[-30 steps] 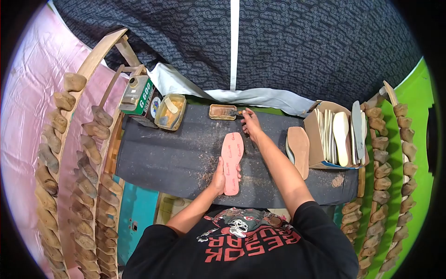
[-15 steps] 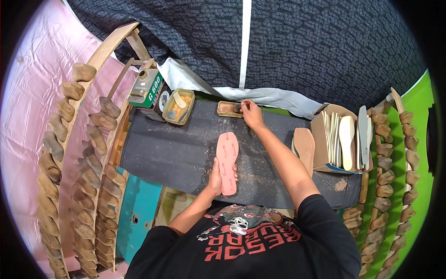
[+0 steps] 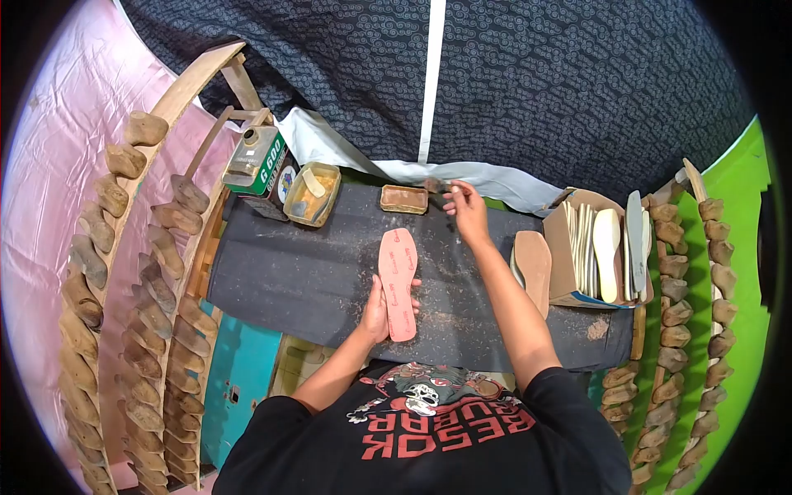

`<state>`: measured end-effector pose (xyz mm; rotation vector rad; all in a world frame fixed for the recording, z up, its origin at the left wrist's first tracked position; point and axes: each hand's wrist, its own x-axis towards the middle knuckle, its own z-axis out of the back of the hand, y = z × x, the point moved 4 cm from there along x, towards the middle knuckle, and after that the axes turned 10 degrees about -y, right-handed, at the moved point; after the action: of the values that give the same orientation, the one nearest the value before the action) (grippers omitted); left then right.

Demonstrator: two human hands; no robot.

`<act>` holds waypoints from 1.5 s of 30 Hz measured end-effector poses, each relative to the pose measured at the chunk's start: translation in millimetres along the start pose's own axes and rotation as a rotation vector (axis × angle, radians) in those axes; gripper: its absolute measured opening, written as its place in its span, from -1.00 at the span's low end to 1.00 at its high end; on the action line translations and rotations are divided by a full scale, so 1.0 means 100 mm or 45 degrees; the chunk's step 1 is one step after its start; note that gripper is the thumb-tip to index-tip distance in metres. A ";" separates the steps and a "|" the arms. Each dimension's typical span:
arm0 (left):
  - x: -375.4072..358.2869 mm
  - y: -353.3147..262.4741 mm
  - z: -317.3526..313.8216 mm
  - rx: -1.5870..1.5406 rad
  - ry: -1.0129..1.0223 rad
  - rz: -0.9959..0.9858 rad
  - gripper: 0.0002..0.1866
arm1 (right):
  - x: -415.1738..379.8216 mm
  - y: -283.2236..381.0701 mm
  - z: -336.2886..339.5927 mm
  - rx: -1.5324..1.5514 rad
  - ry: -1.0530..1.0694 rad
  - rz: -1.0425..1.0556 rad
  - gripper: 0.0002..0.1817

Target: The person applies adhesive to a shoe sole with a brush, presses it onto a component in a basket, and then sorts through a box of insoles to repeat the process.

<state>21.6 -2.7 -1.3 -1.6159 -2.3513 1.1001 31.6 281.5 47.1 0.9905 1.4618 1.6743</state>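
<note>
Broadly, the counter point(image 3: 272, 268), draped in dark cloth and strewn with crumbs, runs between a green-labelled metal can point(image 3: 262, 165) at left and an open cardboard box point(image 3: 563, 264) at right. Toward its near edge the left hand point(image 3: 376, 315) clasps a pink printed sole-shaped sheet point(image 3: 398, 285); across the cloth, the right hand point(image 3: 468, 213) pinches a small dark brush point(image 3: 435, 186) near a shallow rectangular tray point(image 3: 403, 210).

Hand clearance exists on the bench point(image 3: 280, 272) left half — between near edge and tub point(image 3: 309, 219). Obstructions: can point(image 3: 257, 173), far-left corner; tray point(image 3: 404, 209), far edge; pink insole point(image 3: 398, 285), above near edge; carton point(image 3: 566, 280), right edge.
</note>
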 end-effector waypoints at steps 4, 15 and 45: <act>0.15 -0.11 -0.07 0.033 -0.017 -0.085 -0.20 | -0.20 0.31 0.26 0.192 -0.147 0.022 -0.67; 0.27 -0.06 -0.28 0.050 0.103 0.145 -0.21 | -0.83 0.94 0.50 0.309 -0.145 0.108 -0.66; 0.21 -0.18 -0.35 -0.116 0.311 0.273 -0.20 | -1.36 1.55 0.49 -0.375 -0.091 0.591 -0.85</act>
<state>14.0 29.1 28.1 -1.9476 -2.1398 0.7802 136.3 165.4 190.4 1.2685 0.9432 2.0813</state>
